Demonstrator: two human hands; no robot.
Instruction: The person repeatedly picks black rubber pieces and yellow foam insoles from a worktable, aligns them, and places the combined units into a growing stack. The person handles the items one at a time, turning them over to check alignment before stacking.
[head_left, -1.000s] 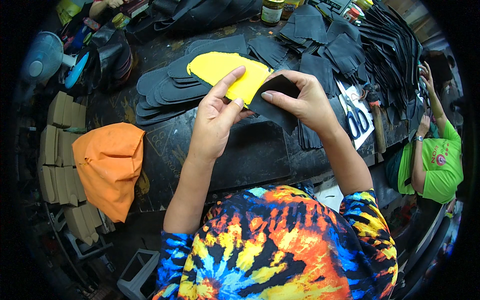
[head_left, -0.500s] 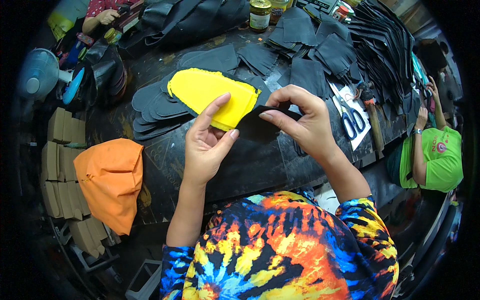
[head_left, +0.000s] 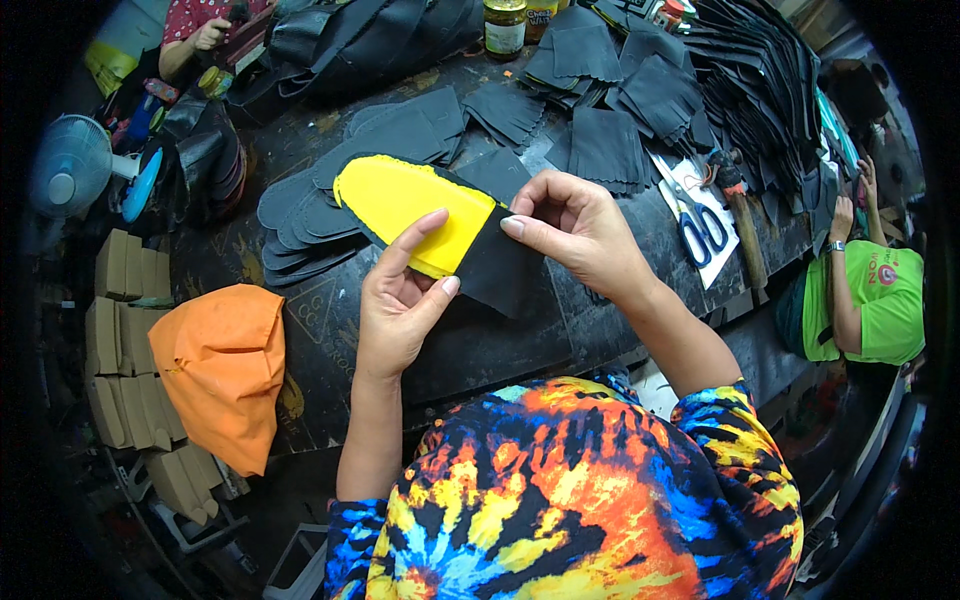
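My left hand [head_left: 392, 315] grips a rounded sole-shaped piece [head_left: 405, 200], bright yellow on its upper face with a black rim. Its thumb presses the near edge, and the index finger lies across the yellow. A flat black sheet piece [head_left: 500, 268] meets the yellow at its straight right end and hangs toward me. At the far corner of that join, my right hand [head_left: 580, 235] pinches the black piece between thumb and index finger. Beyond my left hand, a stack of black rounded pieces [head_left: 283, 228] rests on the dark table [head_left: 440, 365].
Right of my hands lie blue-handled scissors [head_left: 703, 235] on a white sheet [head_left: 716, 268], beside a hammer [head_left: 742, 225]. Black cut pieces [head_left: 600, 145] and jars [head_left: 504, 28] stand farther back. Left are an orange cloth [head_left: 225, 370] and cardboard pieces [head_left: 125, 335]. A person in green [head_left: 880, 300] works at right.
The black piece, raised and folded edge-on before, now lies spread flat beside the yellow. My right hand has moved slightly left and down, to the corner of the join.
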